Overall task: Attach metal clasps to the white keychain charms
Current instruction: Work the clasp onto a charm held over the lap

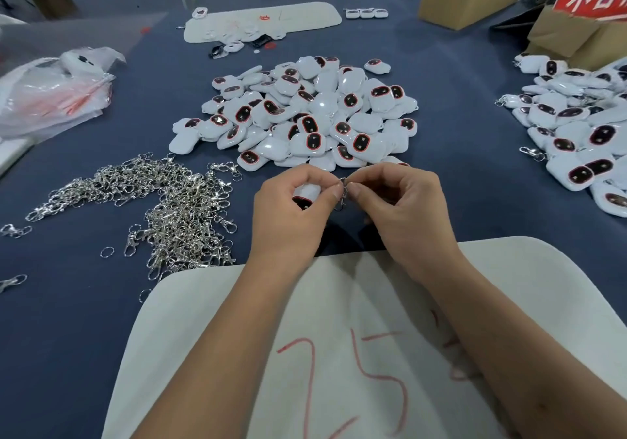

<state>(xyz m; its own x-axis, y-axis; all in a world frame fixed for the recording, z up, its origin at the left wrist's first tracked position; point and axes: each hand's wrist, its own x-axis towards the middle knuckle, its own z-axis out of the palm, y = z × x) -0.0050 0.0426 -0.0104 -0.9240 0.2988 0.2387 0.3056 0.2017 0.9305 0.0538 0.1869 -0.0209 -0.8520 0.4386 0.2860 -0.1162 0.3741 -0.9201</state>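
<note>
The charm (307, 193) in play is a small glossy white case with rounded corners and a dark oval window ringed in red, only partly seen inside the left hand (291, 214). That hand curls its fingers around it just above the near edge of the blue table (441, 75), thumb and forefinger pinching toward the middle. The right hand (403, 211) meets it fingertip to fingertip, pinching a silver metal clasp (342, 194) whose ring sits between the two thumbs and whose hook hangs down below them. Both forearms reach in from the near side over a white board (339, 353) marked with red numbers. A heap of loose charms (298, 116) lies just beyond the hands, a tangle of clasps (163, 207) spreads to the left, and more charms (583, 126) pile up on the right, some with clasps showing at the edge.
</note>
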